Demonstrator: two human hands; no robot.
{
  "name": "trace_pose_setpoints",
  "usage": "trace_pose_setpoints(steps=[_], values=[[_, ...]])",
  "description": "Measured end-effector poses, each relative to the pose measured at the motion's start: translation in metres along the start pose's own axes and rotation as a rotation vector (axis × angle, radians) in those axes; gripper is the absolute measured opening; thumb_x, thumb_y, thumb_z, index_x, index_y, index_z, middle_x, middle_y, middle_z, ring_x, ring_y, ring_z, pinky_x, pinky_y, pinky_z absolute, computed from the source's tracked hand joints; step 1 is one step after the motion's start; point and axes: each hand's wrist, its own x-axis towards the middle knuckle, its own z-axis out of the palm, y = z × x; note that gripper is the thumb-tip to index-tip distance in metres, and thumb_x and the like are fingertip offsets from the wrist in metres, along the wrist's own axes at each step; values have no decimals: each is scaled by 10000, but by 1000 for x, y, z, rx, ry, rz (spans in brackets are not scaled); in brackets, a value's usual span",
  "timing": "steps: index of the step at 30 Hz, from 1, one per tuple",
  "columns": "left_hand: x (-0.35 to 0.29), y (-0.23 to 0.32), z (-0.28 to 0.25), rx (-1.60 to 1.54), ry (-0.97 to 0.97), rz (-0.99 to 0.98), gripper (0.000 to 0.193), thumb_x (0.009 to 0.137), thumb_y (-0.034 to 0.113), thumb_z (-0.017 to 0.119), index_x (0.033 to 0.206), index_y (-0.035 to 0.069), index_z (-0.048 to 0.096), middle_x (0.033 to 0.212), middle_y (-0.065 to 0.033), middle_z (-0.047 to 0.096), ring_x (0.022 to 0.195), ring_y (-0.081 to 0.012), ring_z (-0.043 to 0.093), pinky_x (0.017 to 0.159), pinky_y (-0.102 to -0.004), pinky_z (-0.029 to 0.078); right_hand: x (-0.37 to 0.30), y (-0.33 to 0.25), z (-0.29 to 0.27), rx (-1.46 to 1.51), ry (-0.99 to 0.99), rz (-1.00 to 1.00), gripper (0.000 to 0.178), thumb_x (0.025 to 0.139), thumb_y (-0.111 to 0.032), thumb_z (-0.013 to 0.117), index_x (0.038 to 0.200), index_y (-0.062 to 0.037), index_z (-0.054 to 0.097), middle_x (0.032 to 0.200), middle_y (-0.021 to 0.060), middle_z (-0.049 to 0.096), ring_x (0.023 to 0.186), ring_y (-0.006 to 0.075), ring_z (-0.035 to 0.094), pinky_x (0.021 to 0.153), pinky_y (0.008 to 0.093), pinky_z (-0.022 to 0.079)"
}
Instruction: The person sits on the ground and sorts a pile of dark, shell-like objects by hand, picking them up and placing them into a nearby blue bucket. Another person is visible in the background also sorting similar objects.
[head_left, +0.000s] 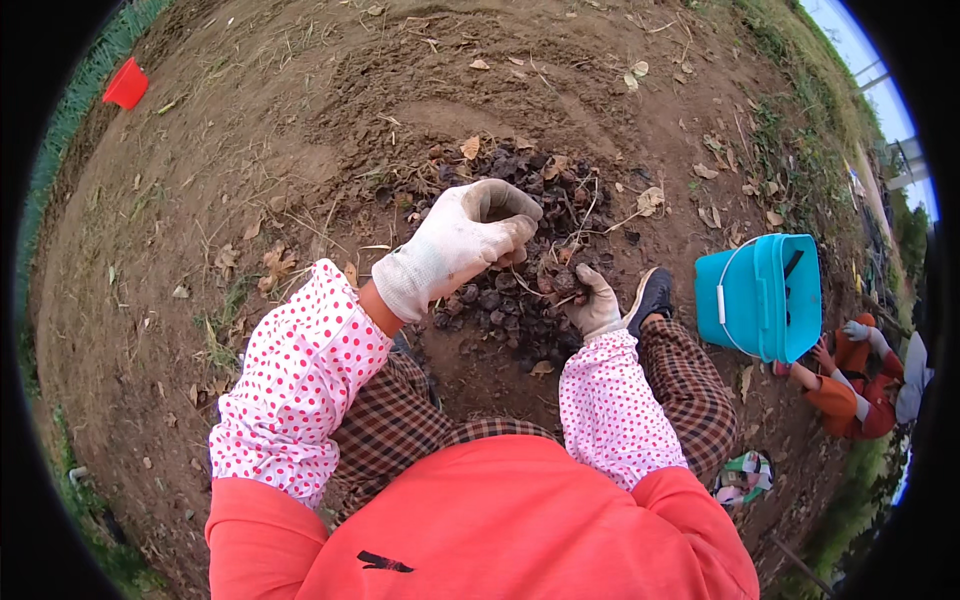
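Note:
A heap of dark, shrivelled round husks (490, 305), some like blackened nuts, lies on the soil between my feet. Over the heap my left hand (465, 238), in a dirt-stained white glove, is closed with thumb and fingertips together; whatever they pinch is hidden. Lower and to the right, my right hand (597, 305), gloved too, rests at the heap's right edge. Its thumb points up and its fingers curl in among the husks, so I cannot make out what they hold. Dry leaves and thin stalks are mixed into the heap.
A turquoise bucket (740, 295) with a white handle stands to the right, beyond my dark shoe (652, 298). Another person (865, 385) crouches past it. A red bucket (126, 84) is at the far left. A patterned bag (744, 478) lies at lower right.

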Motion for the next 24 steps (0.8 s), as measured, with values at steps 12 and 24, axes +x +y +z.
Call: trace_pose_setpoints(steps=[12, 24], values=[[11, -21, 5, 520, 25, 150, 380, 882, 122, 747, 1222, 1, 629, 1046, -45, 669, 945, -144, 626, 866, -306, 536, -47, -7, 93, 90, -403, -111, 908, 730, -151, 800, 1529, -37, 385, 1473, 201, 525, 1355, 395, 525, 1165, 550, 414], [18, -33, 7, 342, 71, 100, 160, 943, 51, 723, 1091, -8, 705, 950, 9, 712, 806, -59, 603, 736, -244, 530, -56, 0, 115, 98, -434, -181, 967, 692, -198, 800, 1534, -25, 358, 1464, 236, 520, 1293, 418, 574, 1095, 582, 474]])
